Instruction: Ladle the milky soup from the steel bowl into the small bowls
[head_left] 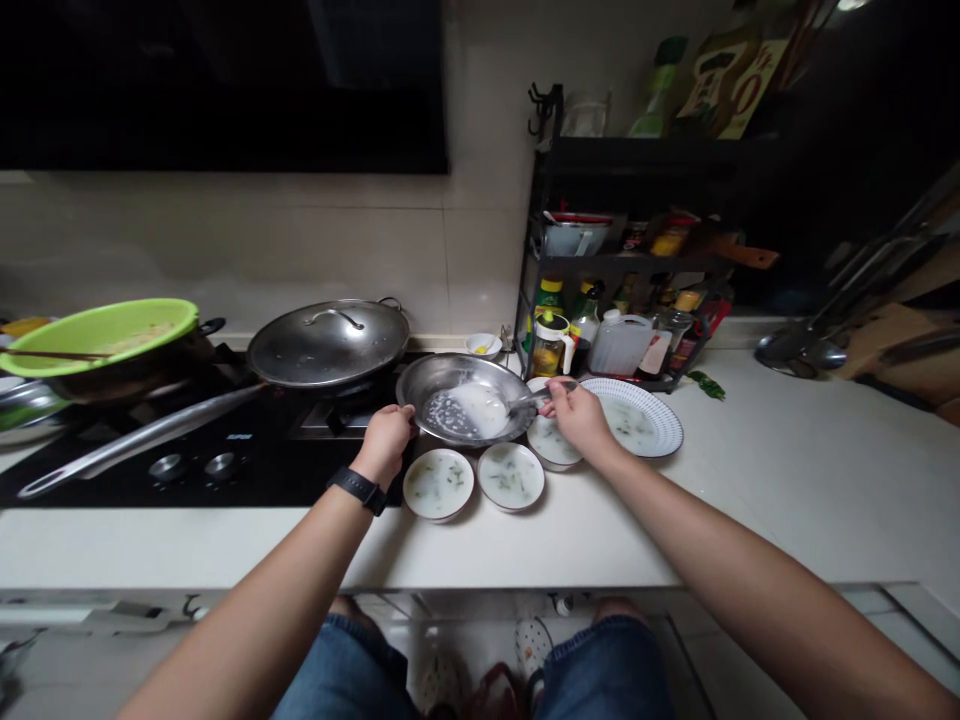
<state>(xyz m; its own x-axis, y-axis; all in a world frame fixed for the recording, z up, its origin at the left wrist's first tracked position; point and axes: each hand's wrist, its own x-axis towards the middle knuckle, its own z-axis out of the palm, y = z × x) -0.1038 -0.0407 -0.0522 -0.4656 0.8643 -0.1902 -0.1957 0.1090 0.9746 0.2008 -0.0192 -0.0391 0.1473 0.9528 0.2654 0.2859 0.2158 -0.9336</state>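
Note:
A wide stainless steel bowl [421, 378] holds some milky white liquid and leans up off the counter. My left hand [386, 442], with a dark watch at its wrist, is closed on the bowl's left rim. In my right hand [576, 415] is the handle of a metal spoon [525, 401], its head down in the liquid. Just in front stand two small bowls of whitish soup with green bits, a left one [439, 484] and a right one [511, 477]. Beneath my right hand is a third soup bowl [551, 448], partly covered. Beside it lies a patterned plate [670, 420] with similar soup.
A lidded pan [330, 345] sits on the black hob [277, 470], its long handle pointing front left. A green basket [150, 325] rests further left. Behind the plate stands a black rack [637, 262] of bottles. A small white dish [484, 347] is near the wall.

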